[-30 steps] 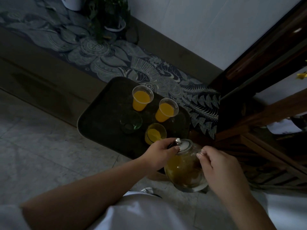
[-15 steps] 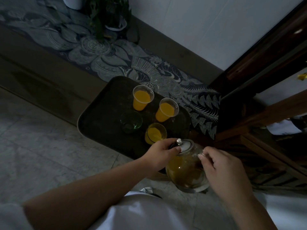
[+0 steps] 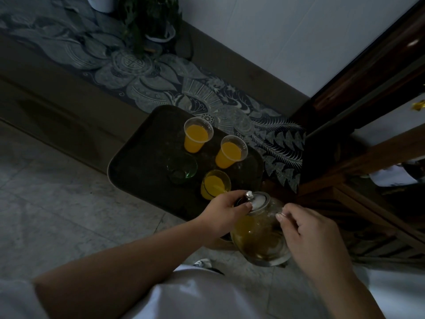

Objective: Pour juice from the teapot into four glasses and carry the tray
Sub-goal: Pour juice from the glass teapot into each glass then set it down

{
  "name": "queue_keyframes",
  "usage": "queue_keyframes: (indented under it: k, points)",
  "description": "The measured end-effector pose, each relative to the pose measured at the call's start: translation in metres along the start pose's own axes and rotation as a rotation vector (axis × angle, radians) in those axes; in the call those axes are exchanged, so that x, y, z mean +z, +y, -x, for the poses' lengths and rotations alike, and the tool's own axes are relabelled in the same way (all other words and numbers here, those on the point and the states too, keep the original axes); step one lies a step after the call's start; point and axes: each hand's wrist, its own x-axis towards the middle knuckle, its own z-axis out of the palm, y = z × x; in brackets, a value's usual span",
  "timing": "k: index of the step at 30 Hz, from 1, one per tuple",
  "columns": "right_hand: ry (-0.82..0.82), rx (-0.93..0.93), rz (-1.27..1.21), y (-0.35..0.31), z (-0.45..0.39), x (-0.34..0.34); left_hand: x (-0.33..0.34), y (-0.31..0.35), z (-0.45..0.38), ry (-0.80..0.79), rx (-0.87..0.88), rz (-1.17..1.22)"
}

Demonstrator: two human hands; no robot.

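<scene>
Step in hand: juice runs in a thin stream from the teapot [image 3: 259, 236] into the near glass [image 3: 215, 184], which looks like the third fill.
Left hand [image 3: 226, 211]: fingers curl over the lid [image 3: 258, 202], thumb on its rim, pinning it against the tilt.
Right hand [image 3: 308, 229]: fingers close round the handle at the pot's 3 o'clock side; the handle itself is mostly hidden, so the exact grip is unclear.
Teapot place: at the tray's [image 3: 138, 162] 5 o'clock corner, held above its edge, just beside the glass being filled.
Teapot heading: spout aims toward 10 o'clock, hidden under the left hand; the spout-to-handle axis runs roughly 10 to 4 o'clock, body tipped forward.
Filled: two clear cups, at 12 o'clock [image 3: 197, 134] and 2 o'clock [image 3: 230, 151] of the tray's middle.
Unfilled: the green glass [image 3: 181, 168] near the centre looks empty.
Next move, as I judge it: level the pot to stop the stream, swing the spout toward 9 o'clock over the green glass, keep the lid pressed.
</scene>
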Motion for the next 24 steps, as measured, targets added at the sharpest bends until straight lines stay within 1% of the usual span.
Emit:
queue_keyframes:
  k: [13,24]
  points:
    - [-0.005,0.001,0.006,-0.003,0.004,0.002,-0.004,0.003,0.004,-0.006,0.003,0.003]
    - [0.044,0.082,-0.044,-0.007,0.020,0.017,-0.012,0.003,0.008,-0.068,-0.013,-0.095]
